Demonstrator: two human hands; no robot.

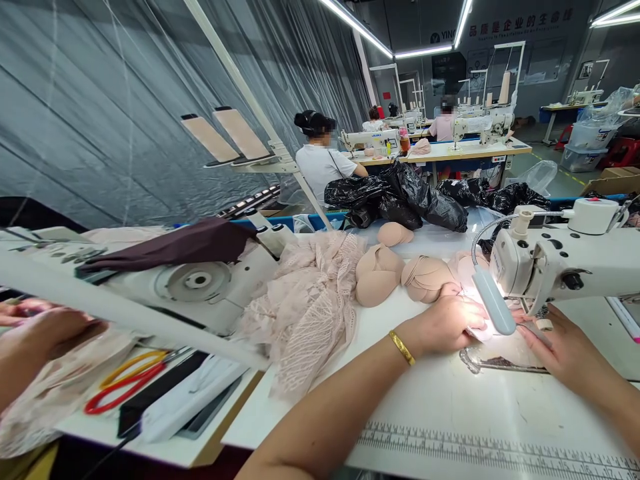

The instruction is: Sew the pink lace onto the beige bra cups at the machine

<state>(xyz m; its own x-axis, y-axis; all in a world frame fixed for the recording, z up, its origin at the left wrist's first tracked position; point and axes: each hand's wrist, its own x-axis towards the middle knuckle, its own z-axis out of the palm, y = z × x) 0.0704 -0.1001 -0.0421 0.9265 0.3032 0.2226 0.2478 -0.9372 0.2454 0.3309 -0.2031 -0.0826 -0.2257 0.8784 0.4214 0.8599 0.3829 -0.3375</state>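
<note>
My left hand (447, 323) rests on the white table with a gold bangle at the wrist. Its fingers are curled over a pale pink fabric piece (476, 331) under the sewing machine's lamp (493, 300). My right hand (555, 343) lies flat on the other side, fingers stretched toward the needle area beneath the white sewing machine (560, 257). Both hands press the same piece against the machine bed; bright lamp glare hides its detail.
Stacks of beige bra cups (380, 273) and a heap of pink lace (310, 300) lie behind my left hand. A second machine (200, 283) and red and yellow scissors (125, 383) sit left, by another person's hand (47, 330). Black bags (405, 197) and other workers are beyond.
</note>
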